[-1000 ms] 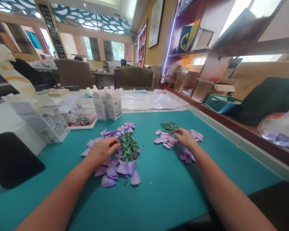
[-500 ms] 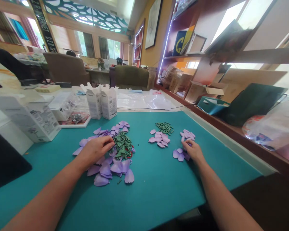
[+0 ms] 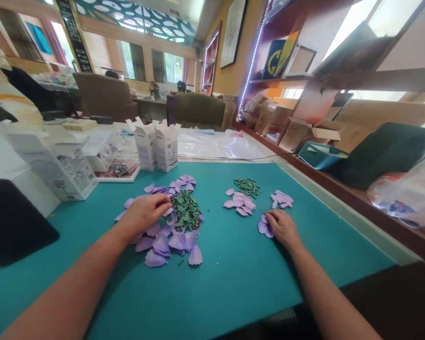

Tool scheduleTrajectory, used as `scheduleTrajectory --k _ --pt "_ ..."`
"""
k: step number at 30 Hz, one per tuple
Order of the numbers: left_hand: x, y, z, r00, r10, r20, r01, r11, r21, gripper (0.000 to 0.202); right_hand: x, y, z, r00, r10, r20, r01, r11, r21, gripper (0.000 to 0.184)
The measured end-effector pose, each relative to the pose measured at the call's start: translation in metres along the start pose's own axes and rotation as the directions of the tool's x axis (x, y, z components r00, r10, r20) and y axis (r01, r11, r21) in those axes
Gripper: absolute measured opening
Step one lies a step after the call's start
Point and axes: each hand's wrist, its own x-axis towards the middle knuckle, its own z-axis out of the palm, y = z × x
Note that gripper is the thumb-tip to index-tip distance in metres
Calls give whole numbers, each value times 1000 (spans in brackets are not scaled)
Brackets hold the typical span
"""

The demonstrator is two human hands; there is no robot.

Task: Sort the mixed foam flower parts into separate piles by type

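My left hand (image 3: 145, 215) rests at the left side of a heap of small green plastic pieces (image 3: 186, 210). Its thumb and fingers are pinched together, and whatever lies between them is hidden. Large purple plastic petals (image 3: 161, 243) lie around and partly under that hand. On the right, my right hand (image 3: 284, 227) has its fingertips closed down on a small cluster of purple petals (image 3: 262, 225), covering part of it. Just beyond it is a little pile of small pale lilac pieces (image 3: 282, 199). Pale pink-lilac petals (image 3: 240, 203) and thin green sticks (image 3: 247, 187) lie between the hands, farther back.
All this lies on a teal mat (image 3: 230, 278). Two upright white boxes (image 3: 167, 150) stand behind the petals, beside a white tray (image 3: 122, 177). Another white box (image 3: 69, 172) and a black flat object (image 3: 17, 222) are at left. A ledge with a teal bin (image 3: 320, 155) runs along the right.
My right hand has moved from beside the small lilac pieces down onto the purple petal cluster. My left hand stays pinched by the green heap. The view has shifted slightly.
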Motion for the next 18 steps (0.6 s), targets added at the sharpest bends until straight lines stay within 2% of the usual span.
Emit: scheduleTrajectory --k 3,6,8,10,12,14,16,18 --pt "-1 -2 1 1000 4 -18 -4 1000 4 31 -2 0 1 1000 -3 5 4 1000 -23 35" --pt "-2 -5 0 999 18 -34 -18 1000 -17 30 -1 2 -1 999 43 -30 -44 999 -31 32" --pt "-3 -8 -1 999 18 -43 -19 999 -42 29 4 -2 -3 992 38 -118 -45 997 -60 31" --pt "-3 -11 -2 998 -12 -64 9 999 -48 26 10 -14 -6 983 -28 -184 13 997 -81 32" --pt "-3 -14 -2 997 -31 -76 27 998 -58 24 16 -37 -8 973 -113 -200 106 993 -42 31" --pt "-4 -16 -1 996 -39 -80 34 997 -63 23 20 -70 -7 970 -184 -161 193 980 41 29" --pt "-4 -18 0 996 -40 -75 36 998 -60 22 22 -109 -1 967 -240 -81 249 959 132 26" --pt "-4 -21 1 997 -44 -68 40 998 -53 22 21 -150 9 918 -393 51 374 902 218 22"
